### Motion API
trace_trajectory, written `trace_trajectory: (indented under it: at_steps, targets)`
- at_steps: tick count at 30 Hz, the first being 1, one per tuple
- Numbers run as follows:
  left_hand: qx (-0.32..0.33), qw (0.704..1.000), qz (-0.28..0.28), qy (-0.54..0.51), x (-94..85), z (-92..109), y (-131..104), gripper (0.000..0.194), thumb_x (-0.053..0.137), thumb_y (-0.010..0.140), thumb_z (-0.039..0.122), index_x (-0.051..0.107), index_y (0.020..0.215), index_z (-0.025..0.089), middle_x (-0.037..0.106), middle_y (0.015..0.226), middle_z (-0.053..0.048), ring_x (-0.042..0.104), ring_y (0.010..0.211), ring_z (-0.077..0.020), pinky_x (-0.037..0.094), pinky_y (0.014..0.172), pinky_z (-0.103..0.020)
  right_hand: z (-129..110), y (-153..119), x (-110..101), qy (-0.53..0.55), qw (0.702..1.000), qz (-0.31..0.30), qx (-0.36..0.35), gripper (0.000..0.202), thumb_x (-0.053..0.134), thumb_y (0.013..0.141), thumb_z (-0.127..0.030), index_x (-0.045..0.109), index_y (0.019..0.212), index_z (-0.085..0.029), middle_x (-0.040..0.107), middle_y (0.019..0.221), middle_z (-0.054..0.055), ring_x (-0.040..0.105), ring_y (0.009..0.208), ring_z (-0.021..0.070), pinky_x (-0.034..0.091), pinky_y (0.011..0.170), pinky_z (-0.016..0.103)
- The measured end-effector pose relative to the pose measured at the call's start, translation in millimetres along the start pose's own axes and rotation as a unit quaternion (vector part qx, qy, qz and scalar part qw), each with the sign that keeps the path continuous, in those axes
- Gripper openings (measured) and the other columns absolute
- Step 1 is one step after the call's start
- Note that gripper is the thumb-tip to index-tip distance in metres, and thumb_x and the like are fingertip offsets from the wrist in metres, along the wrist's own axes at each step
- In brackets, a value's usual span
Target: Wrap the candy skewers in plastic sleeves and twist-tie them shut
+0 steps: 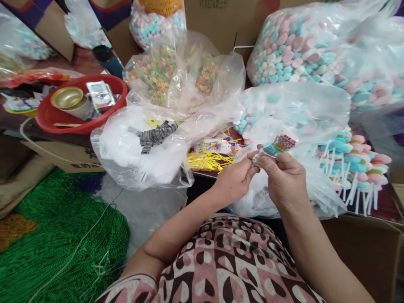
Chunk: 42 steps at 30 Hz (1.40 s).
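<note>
Both hands meet in front of my body at the table edge. A small wrapped candy piece (280, 144), in clear printed film with blue, green and pink showing, points up and right from my fingers. My right hand (284, 174) is closed around its lower part. My left hand (236, 179) pinches the gathered end of the wrapper, its fingertips touching those of my right hand. Yellow twist ties (206, 161) lie in a pile just left of the hands, beside printed wrappers (217, 145). To the right rest finished candy sticks (356, 160) with white stems.
Bags of pastel marshmallows (293, 50) and ring candies (158, 73) stand at the back. At left are a white plastic bag (116, 155) with a striped bundle, a red basin (44, 115) and a dark bottle (109, 61). Green cord (72, 235) lies low left.
</note>
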<state>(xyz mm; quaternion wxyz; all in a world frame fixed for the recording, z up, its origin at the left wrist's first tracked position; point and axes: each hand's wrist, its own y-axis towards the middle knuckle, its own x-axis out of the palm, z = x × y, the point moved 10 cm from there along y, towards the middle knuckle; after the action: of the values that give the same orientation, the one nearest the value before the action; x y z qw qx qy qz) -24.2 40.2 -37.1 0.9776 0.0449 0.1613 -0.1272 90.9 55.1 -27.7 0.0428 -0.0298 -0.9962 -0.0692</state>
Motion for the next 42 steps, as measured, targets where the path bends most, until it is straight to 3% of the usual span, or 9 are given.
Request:
trace_trajectory:
  at_steps: [3, 6, 9, 13, 17, 22, 31, 37, 42]
  targets:
    - [0.012, 0.996, -0.009, -0.089, -10.4, -5, -4, 0.019, 0.048, 0.094, 0.032, 0.059, 0.085, 0.018, 0.063, 0.083, -0.001, 0.056, 0.075, -0.0131, 0.044, 0.073, -0.026, -2, 3, 10, -0.042, 0.998, -0.046, 0.014, 0.015, 0.078, 0.079, -0.037, 0.074, 0.09, -0.028, 0.076, 0.09, 0.0, 0.072, 0.087, 0.0212, 0.058, 0.082, 0.039]
    - [-0.036, 0.967, 0.066, -0.245, -50.5, -24, -8, 0.022, 0.059, 0.09, 0.039, 0.06, 0.084, 0.018, 0.054, 0.07, 0.003, 0.045, 0.057, -0.0072, 0.038, 0.055, -0.019, -13, 13, 23, -0.099, 0.99, -0.1, 0.014, 0.032, 0.074, 0.083, -0.039, 0.07, 0.114, -0.031, 0.075, 0.108, 0.001, 0.071, 0.094, 0.0218, 0.057, 0.085, 0.04]
    - [-0.07, 0.922, 0.143, -0.354, -88.7, -38, -14, 0.027, 0.067, 0.085, 0.042, 0.059, 0.077, 0.018, 0.032, 0.055, 0.008, 0.026, 0.045, -0.0044, 0.022, 0.042, -0.016, -17, 27, 43, -0.21, 0.966, -0.152, -0.004, 0.028, 0.067, 0.087, -0.037, 0.071, 0.113, -0.027, 0.075, 0.11, 0.003, 0.07, 0.098, 0.0227, 0.055, 0.088, 0.04]
    - [-0.081, 0.898, 0.175, -0.395, -108.7, -45, -22, 0.025, 0.07, 0.082, 0.037, 0.057, 0.075, 0.017, 0.031, 0.054, 0.008, 0.025, 0.044, -0.0024, 0.021, 0.041, -0.014, 14, 35, 87, -0.477, 0.835, -0.271, -0.043, 0.021, 0.056, 0.09, -0.027, 0.076, 0.088, -0.022, 0.077, 0.089, 0.004, 0.07, 0.085, 0.022, 0.05, 0.077, 0.033]
    - [-0.104, 0.882, 0.191, -0.418, -106.7, -56, -29, 0.025, 0.069, 0.083, 0.036, 0.056, 0.075, 0.016, 0.032, 0.052, 0.009, 0.025, 0.041, -0.0016, 0.02, 0.039, -0.014, 46, 35, 105, -0.66, 0.686, -0.3, -0.051, 0.027, 0.05, 0.093, -0.028, 0.075, 0.088, -0.021, 0.076, 0.091, 0.008, 0.068, 0.083, 0.0224, 0.043, 0.065, 0.03]
    - [-0.118, 0.873, 0.189, -0.434, -98.1, -65, -29, 0.026, 0.069, 0.083, 0.038, 0.055, 0.076, 0.016, 0.033, 0.051, 0.01, 0.026, 0.038, -0.0012, 0.02, 0.039, -0.015, 60, 32, 108, -0.697, 0.648, -0.304, -0.053, 0.029, 0.048, 0.093, -0.027, 0.074, 0.096, -0.016, 0.074, 0.103, 0.015, 0.069, 0.088, 0.0249, 0.04, 0.061, 0.03]
    - [-0.114, 0.871, 0.184, -0.441, -93.4, -72, -26, 0.028, 0.07, 0.081, 0.04, 0.055, 0.077, 0.016, 0.035, 0.05, 0.01, 0.027, 0.038, -0.0008, 0.019, 0.039, -0.015, 60, 43, 98, -0.66, 0.689, -0.297, -0.04, 0.022, 0.05, 0.086, -0.022, 0.069, 0.079, -0.018, 0.073, 0.079, 0.007, 0.063, 0.068, 0.017, 0.035, 0.056, 0.026]
    - [-0.119, 0.874, 0.176, -0.436, -88.5, -70, -25, 0.028, 0.07, 0.08, 0.04, 0.055, 0.077, 0.016, 0.035, 0.05, 0.01, 0.027, 0.038, -0.0012, 0.019, 0.038, -0.015, 45, 53, 80, -0.464, 0.849, -0.252, -0.024, 0.015, 0.053, 0.078, -0.022, 0.06, 0.065, -0.02, 0.061, 0.061, 0.0, 0.052, 0.057, 0.0131, 0.038, 0.058, 0.025]
    - [-0.128, 0.885, 0.158, -0.42, -76.3, -71, -20, 0.027, 0.068, 0.082, 0.041, 0.056, 0.077, 0.017, 0.033, 0.051, 0.009, 0.025, 0.041, -0.0026, 0.019, 0.04, -0.015, 38, 48, 60, -0.246, 0.951, -0.18, 0.043, 0.019, 0.064, 0.075, -0.038, 0.064, 0.078, -0.019, 0.06, 0.064, -0.002, 0.048, 0.056, 0.0119, 0.038, 0.055, 0.026]
